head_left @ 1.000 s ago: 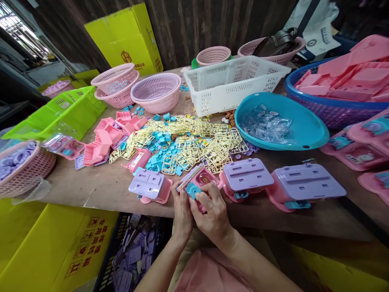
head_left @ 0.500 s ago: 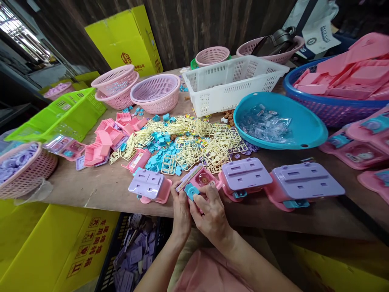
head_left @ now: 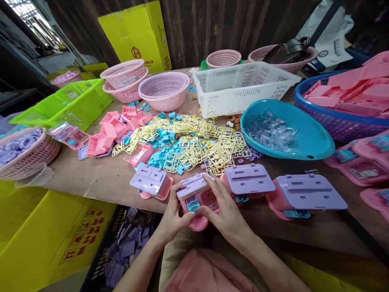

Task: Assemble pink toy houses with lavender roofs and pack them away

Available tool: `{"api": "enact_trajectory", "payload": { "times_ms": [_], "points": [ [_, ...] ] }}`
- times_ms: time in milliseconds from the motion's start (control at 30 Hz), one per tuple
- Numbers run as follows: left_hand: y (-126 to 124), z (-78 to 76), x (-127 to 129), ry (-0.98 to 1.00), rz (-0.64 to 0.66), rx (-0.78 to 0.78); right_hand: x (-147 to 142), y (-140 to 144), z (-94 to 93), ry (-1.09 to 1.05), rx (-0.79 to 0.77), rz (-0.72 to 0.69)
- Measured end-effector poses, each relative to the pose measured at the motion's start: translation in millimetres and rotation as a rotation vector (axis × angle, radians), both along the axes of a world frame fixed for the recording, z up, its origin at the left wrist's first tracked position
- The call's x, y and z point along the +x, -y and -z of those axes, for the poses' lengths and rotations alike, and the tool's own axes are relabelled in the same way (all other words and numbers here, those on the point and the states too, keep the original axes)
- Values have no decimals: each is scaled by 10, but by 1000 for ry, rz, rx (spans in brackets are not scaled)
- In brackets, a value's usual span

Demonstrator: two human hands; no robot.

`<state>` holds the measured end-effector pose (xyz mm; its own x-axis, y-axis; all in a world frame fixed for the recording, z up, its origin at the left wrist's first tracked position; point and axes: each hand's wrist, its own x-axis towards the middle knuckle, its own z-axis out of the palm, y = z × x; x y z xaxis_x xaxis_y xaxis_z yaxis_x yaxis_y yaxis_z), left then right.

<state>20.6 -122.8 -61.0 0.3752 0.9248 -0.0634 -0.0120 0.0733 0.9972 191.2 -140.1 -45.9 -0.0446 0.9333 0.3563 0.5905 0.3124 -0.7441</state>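
Observation:
Between my two hands is a pink toy pet house with a purple roof, a blue part on its front and a rounded pink base. My left hand grips its left side, thumb near the base. On the right side, my right hand has its fingers over the roof and its thumb by the blue part. A similar toy house stands to the left. Two more, a nearer one and a farther one, stand to the right with purple roofs up.
Behind lie cream sprue frames, small blue pieces and pink box parts. A blue basin holds clear plastic pieces. Around them stand a white basket, a green basket and pink baskets. Below is a dark crate of purple parts.
The toy house has been tilted upright, so its purple roof now faces up. My right hand has shifted from the blue front part to the roof and right side.

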Motion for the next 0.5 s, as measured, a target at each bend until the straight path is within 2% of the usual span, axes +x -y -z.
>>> {"api": "enact_trajectory", "payload": {
  "times_ms": [100,300,400,500],
  "points": [
    [22,-9,-122,-36,45,-24,-63,9,16,-83,-129,-61],
    [24,-48,-156,-122,129,3,-162,51,-77,-169,-231,70],
    [8,-49,-153,-168,178,78,-211,87,-102,-173,-209,133],
    [-8,-32,-156,-217,165,149,-267,129,-93,-153,-155,171]
  ]
}}
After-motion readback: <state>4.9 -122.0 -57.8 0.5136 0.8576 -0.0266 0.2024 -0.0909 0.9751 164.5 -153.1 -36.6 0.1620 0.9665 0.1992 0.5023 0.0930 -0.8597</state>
